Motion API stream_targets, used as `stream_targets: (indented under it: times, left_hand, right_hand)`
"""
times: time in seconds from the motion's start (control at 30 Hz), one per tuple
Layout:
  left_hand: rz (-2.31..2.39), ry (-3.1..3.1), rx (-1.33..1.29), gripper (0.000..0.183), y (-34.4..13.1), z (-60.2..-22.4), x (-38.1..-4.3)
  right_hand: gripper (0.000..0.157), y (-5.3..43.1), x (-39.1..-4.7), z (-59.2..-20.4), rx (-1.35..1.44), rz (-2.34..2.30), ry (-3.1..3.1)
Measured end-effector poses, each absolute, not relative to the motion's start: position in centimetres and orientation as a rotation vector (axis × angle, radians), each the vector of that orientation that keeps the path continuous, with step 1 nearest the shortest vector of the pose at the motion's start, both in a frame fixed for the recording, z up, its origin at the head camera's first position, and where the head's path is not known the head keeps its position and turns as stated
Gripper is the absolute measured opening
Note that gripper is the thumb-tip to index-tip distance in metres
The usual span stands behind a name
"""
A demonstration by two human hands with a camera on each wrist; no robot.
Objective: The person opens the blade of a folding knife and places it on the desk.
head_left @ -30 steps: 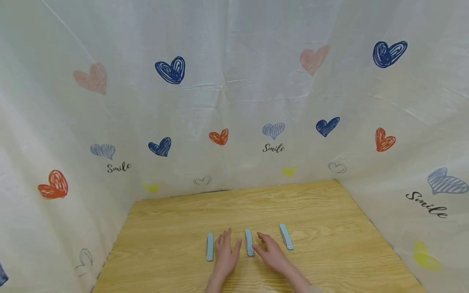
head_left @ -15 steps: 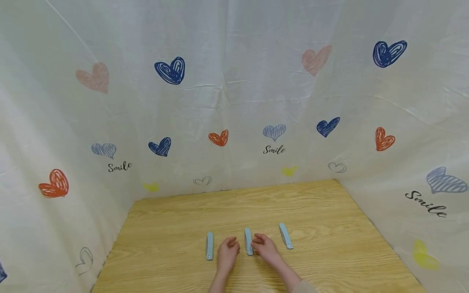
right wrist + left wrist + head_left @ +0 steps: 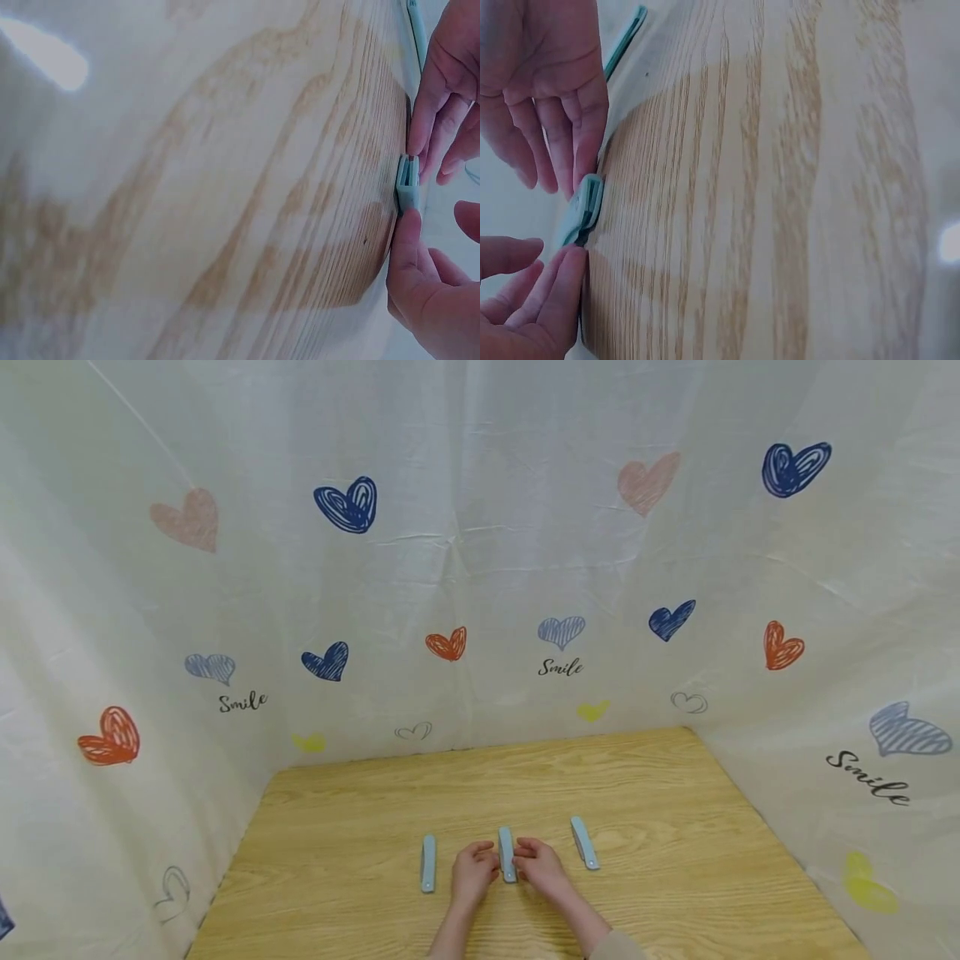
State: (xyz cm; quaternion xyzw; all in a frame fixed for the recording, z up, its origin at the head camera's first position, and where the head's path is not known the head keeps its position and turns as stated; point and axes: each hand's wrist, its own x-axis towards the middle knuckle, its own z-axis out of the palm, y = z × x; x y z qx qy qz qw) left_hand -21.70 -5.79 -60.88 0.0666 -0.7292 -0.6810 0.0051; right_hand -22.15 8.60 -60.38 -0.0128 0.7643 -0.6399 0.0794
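A slim light blue folding implement (image 3: 507, 856) with a round rivet at its near end lies on the wooden table, between both hands. My left hand (image 3: 474, 875) is at its left side with bent, loose fingers; in the left wrist view the left fingertips (image 3: 571, 259) are right at one end of it. From the other side, my right hand (image 3: 542, 868) has its fingertips against the same implement, and in the right wrist view a right finger (image 3: 409, 225) meets its slotted body (image 3: 407, 184). Neither hand wraps around it.
A matching light blue implement (image 3: 428, 864) lies left of my left hand, and another (image 3: 584, 843) slants to the right of my right hand. The wooden table (image 3: 360, 827) backs onto a white curtain (image 3: 495, 577) printed with hearts, which also runs along both sides.
My left hand has moved right, from beside the left implement to the middle one, and its fingers have bent. My right hand's fingers have stayed close beside the middle implement.
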Motion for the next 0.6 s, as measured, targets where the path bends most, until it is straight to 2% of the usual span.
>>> stream_targets:
  times: [0.3,0.6]
  left_hand:
    - [-2.073,-2.292,0.206,0.026,-5.42,-60.73,-21.68]
    - [-2.196,-2.243,0.24,0.03,-5.34,-60.85,-21.88]
  right_hand:
    - [0.042,8.36,-22.11,-60.33,-0.028,-1.908,2.305]
    - [0.042,8.31,-21.99,-60.25,-0.042,-1.922,2.325]
